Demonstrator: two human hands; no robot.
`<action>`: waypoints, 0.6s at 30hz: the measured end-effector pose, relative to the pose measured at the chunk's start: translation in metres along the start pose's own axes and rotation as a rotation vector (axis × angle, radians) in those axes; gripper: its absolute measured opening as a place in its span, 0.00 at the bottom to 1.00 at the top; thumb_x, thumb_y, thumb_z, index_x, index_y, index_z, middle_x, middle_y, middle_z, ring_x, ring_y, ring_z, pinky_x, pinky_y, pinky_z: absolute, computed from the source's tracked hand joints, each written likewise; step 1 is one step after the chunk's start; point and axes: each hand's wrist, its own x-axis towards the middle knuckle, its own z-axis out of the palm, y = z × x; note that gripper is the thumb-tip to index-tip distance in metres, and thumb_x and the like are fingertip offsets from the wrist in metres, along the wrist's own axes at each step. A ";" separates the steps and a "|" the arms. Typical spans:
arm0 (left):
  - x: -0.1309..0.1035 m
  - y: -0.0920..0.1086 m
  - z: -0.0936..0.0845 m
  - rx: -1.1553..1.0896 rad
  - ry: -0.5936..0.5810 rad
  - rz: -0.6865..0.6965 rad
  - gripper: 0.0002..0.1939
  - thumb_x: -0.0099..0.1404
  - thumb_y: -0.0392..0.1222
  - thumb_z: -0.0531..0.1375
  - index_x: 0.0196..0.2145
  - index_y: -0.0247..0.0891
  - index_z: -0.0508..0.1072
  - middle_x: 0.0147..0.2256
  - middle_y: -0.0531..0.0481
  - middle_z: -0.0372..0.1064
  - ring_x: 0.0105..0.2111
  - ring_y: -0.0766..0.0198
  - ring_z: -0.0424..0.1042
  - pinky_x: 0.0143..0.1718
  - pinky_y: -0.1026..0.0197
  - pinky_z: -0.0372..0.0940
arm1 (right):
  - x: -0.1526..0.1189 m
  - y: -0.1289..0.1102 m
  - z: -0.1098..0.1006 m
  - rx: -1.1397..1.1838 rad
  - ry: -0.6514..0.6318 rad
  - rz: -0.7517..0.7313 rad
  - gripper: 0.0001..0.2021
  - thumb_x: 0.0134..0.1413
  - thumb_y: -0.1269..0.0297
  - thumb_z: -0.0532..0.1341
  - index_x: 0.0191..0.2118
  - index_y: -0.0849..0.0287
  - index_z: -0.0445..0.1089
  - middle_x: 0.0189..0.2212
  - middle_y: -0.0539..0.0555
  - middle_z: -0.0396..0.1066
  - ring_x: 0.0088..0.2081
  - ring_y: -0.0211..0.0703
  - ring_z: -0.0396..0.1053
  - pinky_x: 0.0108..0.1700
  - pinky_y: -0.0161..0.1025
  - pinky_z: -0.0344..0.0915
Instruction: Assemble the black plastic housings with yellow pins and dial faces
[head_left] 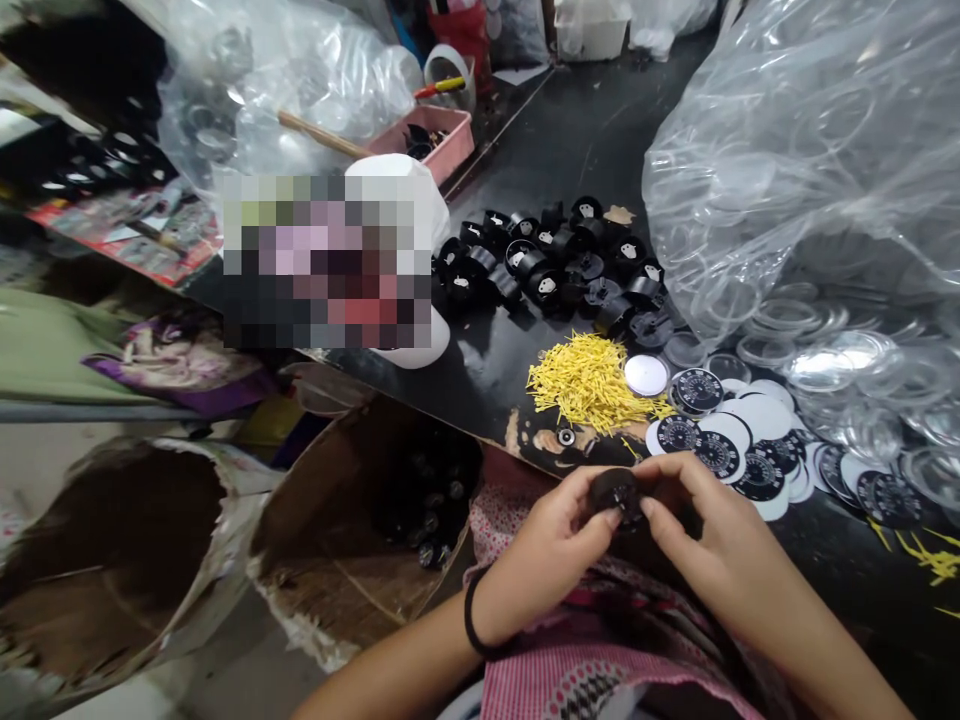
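Near the table's front edge, my left hand [559,530] and my right hand [697,515] both grip a small black round plastic case [619,492] between thumbs and fingers. Its inside is too dark to make out. Just beyond my hands lies a heap of small yellow plastic pointers [581,380]. To the right of it are loose black dial discs [697,392] with white scales, mixed with white discs [761,415]. Farther back is a pile of more black cases [547,255]. Clear round covers [847,365] are heaped at the right.
A large clear plastic bag [810,150] stands at the right, another [300,80] at the back left. A pink tray [450,150] holds dark parts. Below the table edge, an open carton [315,540] contains black pieces, beside another worn container [225,500]. Part of the left is pixelated.
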 end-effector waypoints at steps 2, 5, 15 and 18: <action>-0.001 -0.003 -0.005 -0.098 0.051 -0.018 0.15 0.64 0.39 0.61 0.49 0.40 0.73 0.47 0.47 0.74 0.49 0.57 0.71 0.53 0.56 0.65 | 0.005 0.002 -0.001 -0.113 -0.015 -0.064 0.10 0.62 0.59 0.52 0.43 0.54 0.68 0.38 0.53 0.74 0.39 0.43 0.71 0.41 0.40 0.65; 0.002 -0.005 -0.008 -0.334 0.160 0.009 0.16 0.64 0.42 0.61 0.50 0.41 0.72 0.50 0.47 0.73 0.53 0.55 0.70 0.53 0.54 0.66 | 0.025 0.006 0.000 -0.539 0.090 -0.121 0.10 0.62 0.60 0.52 0.38 0.54 0.70 0.36 0.53 0.74 0.40 0.49 0.69 0.43 0.46 0.60; 0.012 0.008 0.003 -0.833 0.069 -0.136 0.15 0.62 0.41 0.63 0.46 0.41 0.71 0.46 0.45 0.75 0.38 0.58 0.79 0.47 0.49 0.67 | 0.050 0.034 0.015 -0.388 0.233 -0.329 0.18 0.57 0.47 0.50 0.30 0.52 0.69 0.28 0.54 0.74 0.29 0.51 0.72 0.32 0.48 0.60; 0.017 0.009 0.002 -0.916 0.024 -0.152 0.11 0.60 0.39 0.63 0.41 0.35 0.74 0.42 0.43 0.77 0.37 0.58 0.78 0.52 0.47 0.64 | 0.043 0.031 0.013 -0.235 0.293 -0.355 0.19 0.57 0.41 0.52 0.32 0.50 0.70 0.32 0.54 0.76 0.33 0.53 0.74 0.34 0.50 0.64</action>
